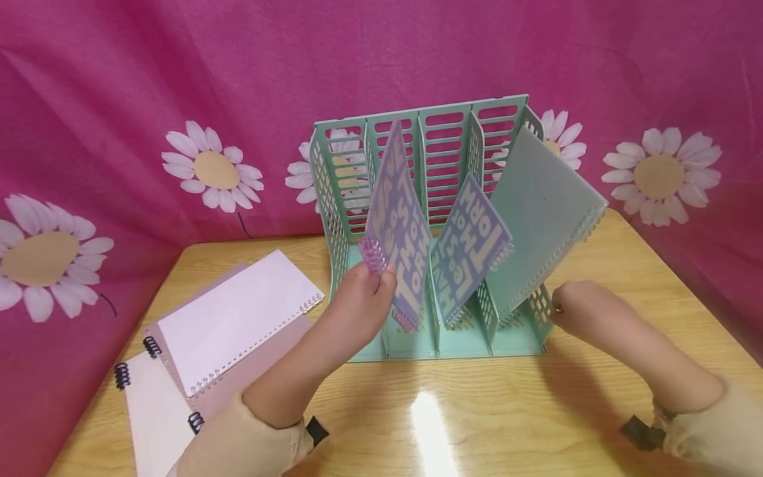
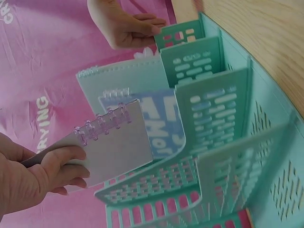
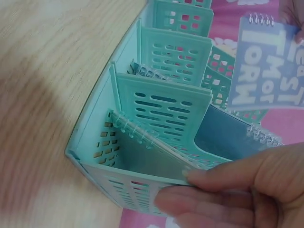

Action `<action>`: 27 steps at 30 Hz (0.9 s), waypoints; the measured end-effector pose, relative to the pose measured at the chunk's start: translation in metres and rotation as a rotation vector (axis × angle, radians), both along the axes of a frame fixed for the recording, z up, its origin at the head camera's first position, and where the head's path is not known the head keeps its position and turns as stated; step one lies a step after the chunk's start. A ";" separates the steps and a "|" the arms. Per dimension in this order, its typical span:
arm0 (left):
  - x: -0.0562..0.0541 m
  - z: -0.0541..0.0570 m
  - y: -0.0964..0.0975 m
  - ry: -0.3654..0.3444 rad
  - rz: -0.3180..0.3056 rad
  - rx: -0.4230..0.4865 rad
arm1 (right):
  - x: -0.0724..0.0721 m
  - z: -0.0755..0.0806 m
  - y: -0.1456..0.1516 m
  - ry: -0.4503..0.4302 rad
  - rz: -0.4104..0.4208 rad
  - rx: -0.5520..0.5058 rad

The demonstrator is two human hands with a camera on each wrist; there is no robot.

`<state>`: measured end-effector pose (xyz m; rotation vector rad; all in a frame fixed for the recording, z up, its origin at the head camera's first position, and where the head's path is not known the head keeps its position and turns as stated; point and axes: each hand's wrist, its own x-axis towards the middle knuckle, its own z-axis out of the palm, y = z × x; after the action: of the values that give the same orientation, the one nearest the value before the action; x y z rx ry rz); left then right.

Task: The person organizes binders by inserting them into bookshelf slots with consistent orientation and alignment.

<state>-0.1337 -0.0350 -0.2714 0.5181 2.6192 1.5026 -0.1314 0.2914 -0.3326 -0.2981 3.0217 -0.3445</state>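
My left hand [image 1: 365, 298] grips a purple spiral notebook [image 1: 398, 215] with pale lettering by its coil-bound edge. The notebook is held upright over the second compartment from the left of a mint-green file organizer [image 1: 461, 343]; whether it touches the base cannot be told. A smaller lettered blue-purple notebook [image 1: 471, 248] leans in the third compartment. In the rightmost one, a pale green spiral notebook [image 1: 539, 212] tilts to the right. My right hand [image 1: 587, 308] pinches the organizer's right side wall [image 3: 137, 190] between thumb and fingers.
At the left of the wooden table [image 1: 381, 411] lie a white spiral notebook [image 1: 241, 321], a mauve one [image 1: 238, 381] partly beneath it, and a cream notebook [image 1: 157, 411] with black rings. A pink daisy-patterned cloth [image 1: 411, 53] hangs behind the organizer.
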 end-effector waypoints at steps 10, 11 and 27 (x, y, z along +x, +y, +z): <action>-0.016 -0.002 0.030 -0.042 -0.083 0.028 | 0.002 -0.005 -0.005 -0.011 -0.024 -0.024; -0.017 -0.002 0.032 -0.047 -0.088 0.031 | 0.003 -0.005 -0.006 -0.007 -0.023 -0.024; -0.038 -0.024 0.079 -0.075 -0.099 -0.068 | 0.007 -0.009 -0.007 0.062 -0.026 0.036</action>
<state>-0.1715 0.0439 -0.2952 0.5642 2.5381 1.3715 -0.1244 0.2844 -0.3415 -0.2714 3.0916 -0.2884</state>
